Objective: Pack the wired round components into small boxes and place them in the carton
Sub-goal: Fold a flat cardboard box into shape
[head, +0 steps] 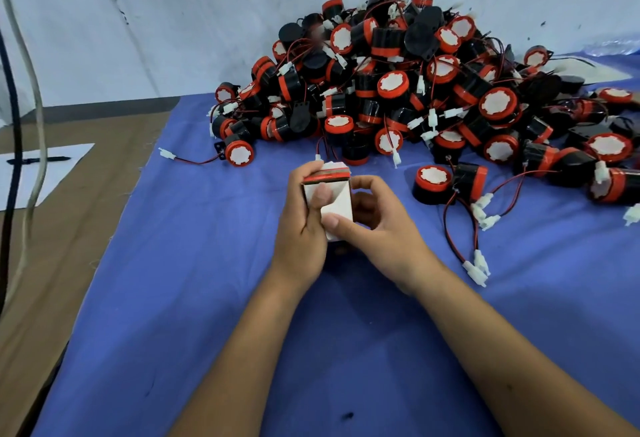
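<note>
Head view: we hold one small white cardboard box point(335, 209), both hands' point(304, 225) point(377, 225) fingers pinching it; one red-rimmed round component point(329, 174) protrudes on top.

A flat surface covered with blue-violet cloth point(180, 263) carries everything. Beyond the fingers point(313, 173), spreading off to their right, lies a big heap of round black components with red rims, white faces and thin red-black wires ending in white plugs point(398, 90). Far left of the fingers the cloth ends at brown cardboard point(69, 228), on which a white paper sheet with a black mark point(52, 170) rests.
</note>
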{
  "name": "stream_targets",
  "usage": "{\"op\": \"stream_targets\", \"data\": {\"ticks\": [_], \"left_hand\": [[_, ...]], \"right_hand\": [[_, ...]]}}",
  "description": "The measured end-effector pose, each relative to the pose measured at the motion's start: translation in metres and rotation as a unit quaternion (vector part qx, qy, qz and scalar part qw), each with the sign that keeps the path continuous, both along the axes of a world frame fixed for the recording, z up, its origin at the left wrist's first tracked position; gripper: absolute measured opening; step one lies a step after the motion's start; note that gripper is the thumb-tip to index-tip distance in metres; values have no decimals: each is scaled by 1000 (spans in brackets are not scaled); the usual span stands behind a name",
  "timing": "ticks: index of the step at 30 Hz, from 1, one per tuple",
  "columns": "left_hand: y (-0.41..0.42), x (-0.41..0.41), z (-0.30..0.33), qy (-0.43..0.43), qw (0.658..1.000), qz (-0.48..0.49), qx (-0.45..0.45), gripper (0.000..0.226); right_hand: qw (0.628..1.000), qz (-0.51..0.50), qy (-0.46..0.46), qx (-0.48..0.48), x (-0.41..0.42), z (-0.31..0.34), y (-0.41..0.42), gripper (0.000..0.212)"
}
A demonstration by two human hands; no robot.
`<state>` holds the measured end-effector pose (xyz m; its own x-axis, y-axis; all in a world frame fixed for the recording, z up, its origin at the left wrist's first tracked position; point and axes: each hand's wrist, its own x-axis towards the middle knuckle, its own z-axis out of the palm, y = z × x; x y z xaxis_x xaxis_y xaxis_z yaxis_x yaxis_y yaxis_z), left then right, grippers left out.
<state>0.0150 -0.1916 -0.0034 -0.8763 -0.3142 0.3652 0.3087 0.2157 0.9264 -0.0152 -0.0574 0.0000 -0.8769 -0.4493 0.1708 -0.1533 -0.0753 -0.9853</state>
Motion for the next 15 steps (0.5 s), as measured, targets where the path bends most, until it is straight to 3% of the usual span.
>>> {"op": "stream_targets", "data": {"ticks": [6, 15], "left_hand": [[14, 4, 3, -12, 994, -72, 77, 39], [17, -1, -2, -11, 999, -29, 21, 39]], "right_hand": [[998, -29, 0, -47, -4, -3, 1, 30], [995, -90, 45, 10, -8, -7, -3, 23]]}}
